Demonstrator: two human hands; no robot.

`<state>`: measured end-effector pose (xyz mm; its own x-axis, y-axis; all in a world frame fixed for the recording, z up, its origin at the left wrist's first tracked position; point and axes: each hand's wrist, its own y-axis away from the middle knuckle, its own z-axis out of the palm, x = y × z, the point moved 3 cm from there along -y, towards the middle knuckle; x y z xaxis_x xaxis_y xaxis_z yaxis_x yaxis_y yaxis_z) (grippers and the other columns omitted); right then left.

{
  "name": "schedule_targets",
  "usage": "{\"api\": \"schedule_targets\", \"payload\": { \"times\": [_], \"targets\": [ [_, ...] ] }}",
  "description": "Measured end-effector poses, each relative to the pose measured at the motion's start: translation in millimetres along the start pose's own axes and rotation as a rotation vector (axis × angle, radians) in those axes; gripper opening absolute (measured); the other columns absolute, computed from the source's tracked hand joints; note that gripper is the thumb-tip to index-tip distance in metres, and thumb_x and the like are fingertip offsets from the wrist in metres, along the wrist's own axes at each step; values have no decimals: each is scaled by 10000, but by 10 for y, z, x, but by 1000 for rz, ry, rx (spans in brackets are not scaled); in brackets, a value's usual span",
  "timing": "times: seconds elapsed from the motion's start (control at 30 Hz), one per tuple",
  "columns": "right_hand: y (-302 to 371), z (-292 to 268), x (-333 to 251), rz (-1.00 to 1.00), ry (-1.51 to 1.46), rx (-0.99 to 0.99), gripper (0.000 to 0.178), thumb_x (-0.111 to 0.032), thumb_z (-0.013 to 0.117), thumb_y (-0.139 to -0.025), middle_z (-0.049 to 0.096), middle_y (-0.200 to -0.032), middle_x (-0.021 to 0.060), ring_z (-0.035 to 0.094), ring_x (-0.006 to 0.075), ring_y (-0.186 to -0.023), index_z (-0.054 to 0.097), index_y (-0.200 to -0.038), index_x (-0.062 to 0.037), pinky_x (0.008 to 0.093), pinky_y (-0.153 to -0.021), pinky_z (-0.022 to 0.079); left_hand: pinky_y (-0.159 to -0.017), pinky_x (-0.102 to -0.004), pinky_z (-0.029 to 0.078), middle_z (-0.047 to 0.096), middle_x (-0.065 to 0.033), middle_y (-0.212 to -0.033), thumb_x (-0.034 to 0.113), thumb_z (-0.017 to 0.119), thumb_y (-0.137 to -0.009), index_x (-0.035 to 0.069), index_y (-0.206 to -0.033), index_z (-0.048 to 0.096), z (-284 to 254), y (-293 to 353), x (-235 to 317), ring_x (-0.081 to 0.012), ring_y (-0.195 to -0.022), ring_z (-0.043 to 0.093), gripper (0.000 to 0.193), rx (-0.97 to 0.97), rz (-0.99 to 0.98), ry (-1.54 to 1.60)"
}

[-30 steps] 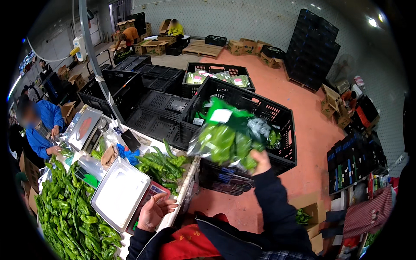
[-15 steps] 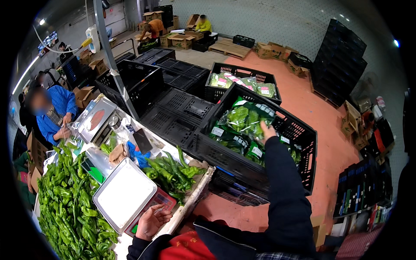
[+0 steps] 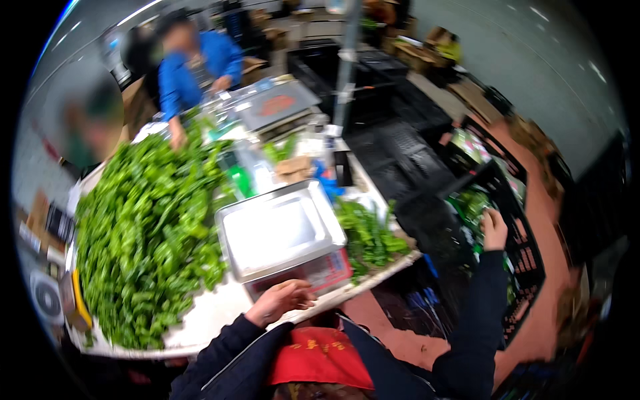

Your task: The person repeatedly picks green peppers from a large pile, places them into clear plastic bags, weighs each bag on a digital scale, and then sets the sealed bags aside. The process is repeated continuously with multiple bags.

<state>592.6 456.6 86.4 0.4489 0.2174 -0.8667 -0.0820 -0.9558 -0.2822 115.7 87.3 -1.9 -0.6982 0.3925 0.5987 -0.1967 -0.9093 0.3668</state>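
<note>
My left hand [image 3: 283, 301] is open and empty, fingers loosely bent, at the near edge of a scale with a square metal pan [image 3: 277, 230]. The pan holds nothing. My right hand [image 3: 493, 230] reaches over a black plastic crate [image 3: 527, 267], beside clear bags of green peppers [image 3: 472, 203]. Its fingers look loosely apart with nothing visible in them, though motion blurs them. A large heap of green peppers [image 3: 147, 240] covers the left of the white table [image 3: 220, 317]. A smaller pile of peppers [image 3: 370, 237] lies right of the scale.
Across the table, a person in blue [image 3: 200, 67] reaches into the peppers near another scale [image 3: 277, 107]. A metal post [image 3: 347, 67] rises behind the table. Black crates [image 3: 407, 150] stand beyond its right edge. Blue plastic [image 3: 328, 181] and a dark phone-like slab [image 3: 343, 169] lie behind the pan.
The view has swung left, bringing more of the pepper heap into sight and shifting the crate rightward. My right hand still reaches over the crate; my left remains by the scale.
</note>
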Motion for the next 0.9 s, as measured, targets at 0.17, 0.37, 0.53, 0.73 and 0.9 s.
{"api": "schedule_targets", "payload": {
  "times": [0.17,0.37,0.53,0.73,0.9],
  "targets": [
    [1298,1490,-1214,80,-387,-563,227,-145,549,-1007,704,-953,104,671,139,-782,623,-1161,3,253,-664,515,-952,-367,504,657,-178,-1187,375,461,-1055,29,-1357,494,-355,535,34,-235,-1042,645,460,27,59,-34],
    [2437,3177,-1994,119,-371,-1006,234,-113,555,-995,711,-971,123,681,159,-818,635,-1154,39,287,-735,544,-944,-374,511,669,-182,-1154,363,450,-1060,19,-1330,512,-966,1249,91,-247,-1020,658,441,186,149,29],
    [2596,4145,-2494,-6,-330,-1122,238,-124,574,-981,718,-979,123,685,156,-831,652,-1134,42,284,-742,542,-831,-316,555,700,-143,-1078,317,430,-1074,13,-1298,528,-1451,1683,71,-193,-936,690,390,386,176,13],
    [2163,5303,-2622,-434,-37,-974,237,-194,664,-893,740,-897,133,719,222,-836,708,-1047,-19,339,-765,547,-632,-320,579,681,-99,-852,182,516,-1005,-10,-1100,626,-2112,1669,-280,-167,-712,679,241,775,120,-186],
    [1716,6274,-2494,-608,330,-985,222,-234,691,-852,725,-901,174,695,349,-877,723,-969,-49,426,-818,543,-402,-281,467,649,-112,-635,153,523,-989,-32,-927,648,-2197,1648,-412,-167,-442,617,232,1052,289,-269]
  ]
}}
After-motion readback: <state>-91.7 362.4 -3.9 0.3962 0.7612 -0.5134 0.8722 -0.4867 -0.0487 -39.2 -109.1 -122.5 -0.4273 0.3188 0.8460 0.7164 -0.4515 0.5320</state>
